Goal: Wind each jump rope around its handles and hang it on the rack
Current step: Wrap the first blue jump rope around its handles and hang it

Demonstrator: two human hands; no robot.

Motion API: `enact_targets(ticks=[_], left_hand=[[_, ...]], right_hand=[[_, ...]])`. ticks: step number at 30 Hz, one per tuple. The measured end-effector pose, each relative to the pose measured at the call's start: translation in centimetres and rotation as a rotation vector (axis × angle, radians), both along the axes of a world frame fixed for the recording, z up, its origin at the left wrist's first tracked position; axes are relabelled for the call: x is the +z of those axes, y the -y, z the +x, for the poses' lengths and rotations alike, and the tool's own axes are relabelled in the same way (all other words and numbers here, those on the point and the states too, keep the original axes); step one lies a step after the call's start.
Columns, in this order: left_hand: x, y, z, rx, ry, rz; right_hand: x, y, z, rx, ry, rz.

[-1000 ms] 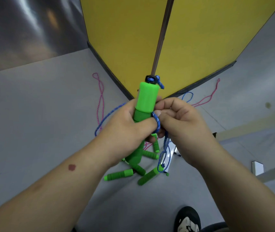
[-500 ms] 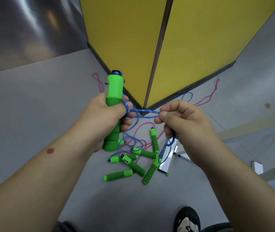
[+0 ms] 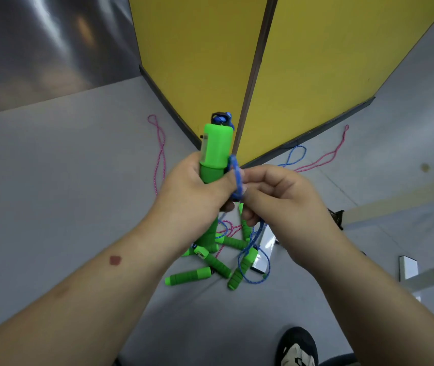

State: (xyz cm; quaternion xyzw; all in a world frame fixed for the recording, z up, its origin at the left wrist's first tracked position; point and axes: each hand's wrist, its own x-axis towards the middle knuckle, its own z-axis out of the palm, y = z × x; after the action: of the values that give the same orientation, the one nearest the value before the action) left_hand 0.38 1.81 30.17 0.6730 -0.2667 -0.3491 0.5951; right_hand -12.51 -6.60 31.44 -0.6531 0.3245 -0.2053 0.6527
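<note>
**Green handle gripped, blue cord pinched beside it**

Green foam fills your left hand [image 3: 197, 191]: you have your fingers wrapped tight around the middle of a jump-rope handle [image 3: 214, 151], held upright in front of you, its smooth fat end pointing up and its ribbed end poking out below your palm. At the top of the handle a dark cap shows with a bit of blue cord knotted at it.

Your right hand [image 3: 276, 199] sits just beside the left, touching it at the thumbs. Its thumb and forefinger are pressed together on the blue rope [image 3: 237, 178], which curves in 1 loop against the right side of the handle. From under your right hand the same blue cord drops in a long slack loop toward the floor.

Down on the grey floor [image 3: 65, 194], directly under your hands, lies a heap of other green handles [image 3: 188, 276] tangled with blue and pink cord. More pink rope [image 3: 159, 157] trails off to the left, and another pink strand and a blue loop lie to the right, near the foot of the yellow panels [image 3: 316, 62]. A white frame [image 3: 408, 270] stands at the right edge, and your shoe [image 3: 296, 347] shows at the bottom.
</note>
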Motion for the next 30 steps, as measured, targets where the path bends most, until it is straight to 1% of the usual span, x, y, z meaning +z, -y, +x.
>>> enact_targets(ticks=[3,5,7,9,11,13,17,20,21,23,26,28,30], left_hand=[[0.1,0.1,1.7,0.171,0.084,0.016],[0.0,0.0,3.3,0.297,0.074,-0.003],[-0.1,-0.2,4.2,0.356,0.064,0.003],[0.2,-0.3,3.5,0.271,-0.021,-0.016],[0.3,-0.2,1.8,0.089,-0.137,-0.038],[-0.2,0.0,0.3,-0.015,-0.132,-0.014],[-0.6,0.1,0.4,0.040,-0.041,0.001],[-0.2,0.0,2.2,0.152,0.010,-0.016],[0.0,-0.1,2.9,0.199,0.017,-0.022],[0.1,-0.2,3.5,0.253,-0.026,-0.047],[0.2,-0.1,1.9,0.122,-0.131,-0.068],[-0.1,0.0,0.6,0.046,-0.091,-0.024],[-0.4,0.1,0.6,0.062,-0.043,0.018]], right_hand=[[0.3,0.4,-0.4,-0.007,-0.020,0.021],[0.5,1.0,-0.7,-0.009,-0.042,-0.006],[0.5,1.3,-0.8,-0.038,-0.034,-0.022],[0.4,1.2,-0.7,-0.065,-0.009,-0.028],[0.2,0.7,-0.3,-0.056,0.002,-0.040],[0.0,0.3,0.1,-0.037,0.005,-0.047],[0.1,0.2,0.0,0.009,-0.007,-0.020],[0.2,0.9,-0.6,0.012,-0.044,-0.008],[0.2,1.2,-0.8,0.002,-0.053,-0.016],[0.3,1.5,-0.9,-0.027,-0.048,-0.037],[0.2,1.0,-0.4,-0.030,-0.026,-0.041],[-0.1,0.6,0.0,-0.018,-0.036,-0.058],[-0.1,0.5,0.0,-0.014,-0.041,-0.056]])
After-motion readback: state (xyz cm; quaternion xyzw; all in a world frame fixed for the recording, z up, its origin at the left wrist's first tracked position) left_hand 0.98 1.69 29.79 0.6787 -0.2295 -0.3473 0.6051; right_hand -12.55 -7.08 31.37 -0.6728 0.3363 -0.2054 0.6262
